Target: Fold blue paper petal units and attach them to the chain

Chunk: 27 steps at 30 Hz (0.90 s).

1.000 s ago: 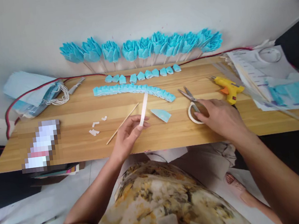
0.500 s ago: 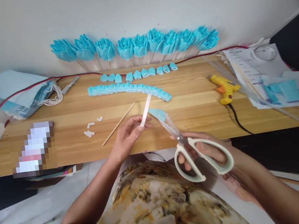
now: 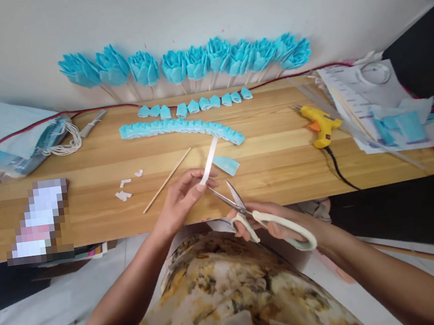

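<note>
My left hand (image 3: 182, 198) pinches the lower end of a white paper strip (image 3: 209, 160) that stands up over the wooden table (image 3: 280, 160). My right hand (image 3: 283, 223) grips white-handled scissors (image 3: 259, 218), fingers through the loops. The blades are spread, and their tips sit just below the pinched end of the strip. A small folded blue piece (image 3: 225, 164) lies right behind the strip. A thin wooden stick (image 3: 167, 180) lies to the left of my left hand.
Blue paper flowers (image 3: 185, 63) on sticks lean on the wall. Below them lie small blue folded pieces (image 3: 194, 105) and a long overlapped blue row (image 3: 181, 127). A yellow glue gun (image 3: 320, 124) and papers (image 3: 376, 106) are on the right. White scraps (image 3: 125, 188) and a bag (image 3: 20, 139) are on the left.
My right hand picked the scissors up off the table at the right and brought them in front of me. Their spread blades now reach the strip. The left hand stayed put.
</note>
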Each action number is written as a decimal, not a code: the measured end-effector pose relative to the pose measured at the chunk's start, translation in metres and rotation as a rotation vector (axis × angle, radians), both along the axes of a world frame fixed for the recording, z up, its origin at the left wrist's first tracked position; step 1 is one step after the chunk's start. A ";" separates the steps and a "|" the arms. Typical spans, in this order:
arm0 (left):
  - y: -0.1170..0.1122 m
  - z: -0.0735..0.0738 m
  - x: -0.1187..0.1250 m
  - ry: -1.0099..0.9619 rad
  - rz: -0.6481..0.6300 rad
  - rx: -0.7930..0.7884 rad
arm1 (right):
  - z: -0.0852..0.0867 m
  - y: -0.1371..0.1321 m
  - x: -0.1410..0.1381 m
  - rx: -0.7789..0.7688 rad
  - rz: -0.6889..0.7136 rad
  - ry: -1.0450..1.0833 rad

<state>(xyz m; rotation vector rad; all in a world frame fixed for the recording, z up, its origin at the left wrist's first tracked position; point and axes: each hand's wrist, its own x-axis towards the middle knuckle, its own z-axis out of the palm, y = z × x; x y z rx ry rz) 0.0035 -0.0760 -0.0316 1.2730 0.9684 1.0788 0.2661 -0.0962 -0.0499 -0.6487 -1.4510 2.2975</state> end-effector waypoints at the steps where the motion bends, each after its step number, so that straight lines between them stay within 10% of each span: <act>1: 0.000 0.001 0.001 0.012 -0.014 -0.001 | 0.002 0.003 -0.002 0.018 0.002 -0.009; 12: -0.007 -0.003 0.011 -0.035 -0.167 -0.070 | 0.026 0.026 -0.021 0.146 0.063 0.016; 27: -0.006 0.002 0.013 -0.085 -0.221 -0.084 | 0.008 0.027 -0.018 0.091 0.006 0.127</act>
